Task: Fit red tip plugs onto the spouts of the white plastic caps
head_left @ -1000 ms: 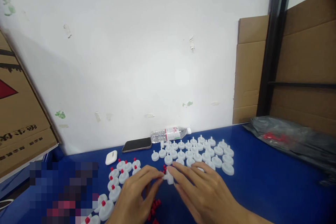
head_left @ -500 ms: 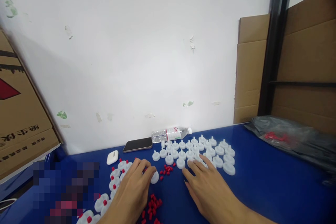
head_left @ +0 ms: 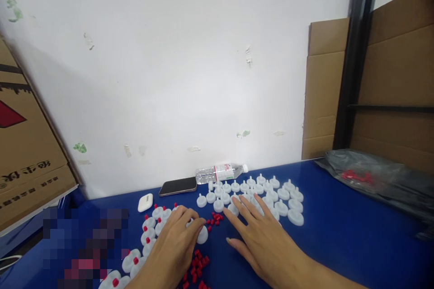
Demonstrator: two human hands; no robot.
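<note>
My left hand (head_left: 176,237) is closed around a white nozzle cap (head_left: 202,235), whose round base shows past my thumb. The cap's upper part is hidden by my fingers. Fingers spread, my right hand (head_left: 262,235) reaches over the near edge of a group of white nozzle caps (head_left: 219,205) without red tips; I cannot tell if it touches them. Small red tips lie in two loose piles, one far pile (head_left: 217,217) between the hands and a nearer pile (head_left: 199,264) beside my left wrist. White caps bearing red tips (head_left: 148,236) stand left of my left hand, partly covered by it.
Along the wall lie a white earbud case (head_left: 145,202), a phone (head_left: 178,186) and a water bottle (head_left: 220,173) on its side. A grey plastic bag (head_left: 373,176) with red pieces is at the right. Cardboard boxes (head_left: 30,144) flank the blue table (head_left: 356,244).
My left hand has shifted slightly right and toward me with the white nozzle cap. The fingers of my right hand have spread and moved left, thumb apart.
</note>
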